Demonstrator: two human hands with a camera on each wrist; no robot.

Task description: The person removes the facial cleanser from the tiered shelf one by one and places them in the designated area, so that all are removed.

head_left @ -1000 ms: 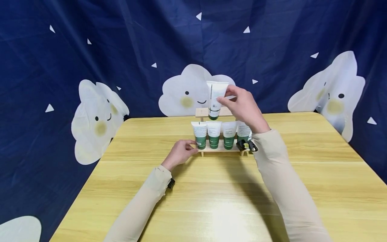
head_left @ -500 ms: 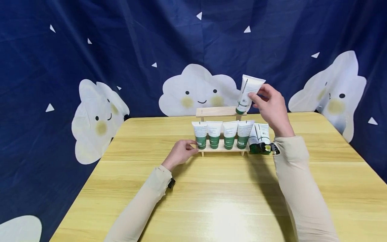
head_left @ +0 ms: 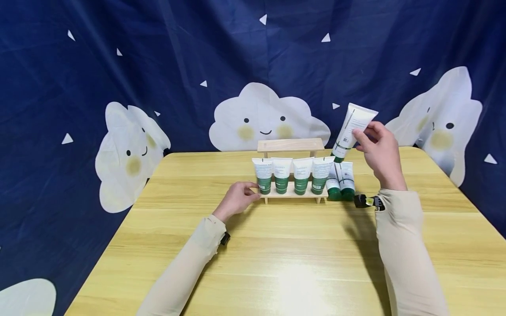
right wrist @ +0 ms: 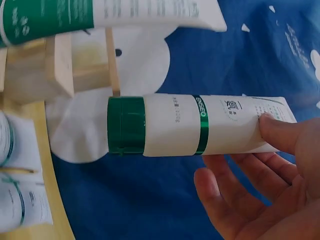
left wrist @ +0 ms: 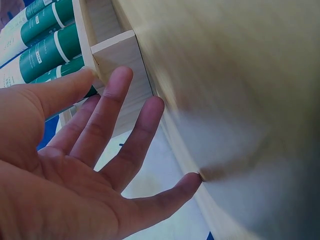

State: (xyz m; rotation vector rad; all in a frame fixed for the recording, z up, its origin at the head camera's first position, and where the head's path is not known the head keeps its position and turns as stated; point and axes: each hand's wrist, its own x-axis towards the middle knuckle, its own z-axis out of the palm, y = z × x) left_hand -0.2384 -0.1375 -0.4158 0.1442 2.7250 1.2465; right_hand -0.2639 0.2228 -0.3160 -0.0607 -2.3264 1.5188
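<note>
A white tube with a green cap (head_left: 353, 131) is pinched near its flat end by my right hand (head_left: 382, 151). It hangs tilted, cap down, above the table to the right of the wooden display rack (head_left: 290, 145). My left hand (head_left: 236, 199) holds the rack's left end between thumb and index finger; in the left wrist view its other fingers (left wrist: 142, 125) spread beside the end panel. Several white-and-green tubes (head_left: 281, 175) stand in a row on the rack's lower shelf. The right wrist view shows the held tube's green cap (right wrist: 127, 125) and green band.
Two more tubes (head_left: 347, 181) stand on the table against the rack's right end, below the held one. The rack's upper shelf (head_left: 290, 144) is bare wood. Behind the wooden table (head_left: 189, 175) hangs a dark blue curtain (head_left: 178, 52) with clouds.
My right hand has carried the tube from above the rack's upper shelf to the right, tilting it and then lowering it slightly. My left hand has stayed at the rack's left end.
</note>
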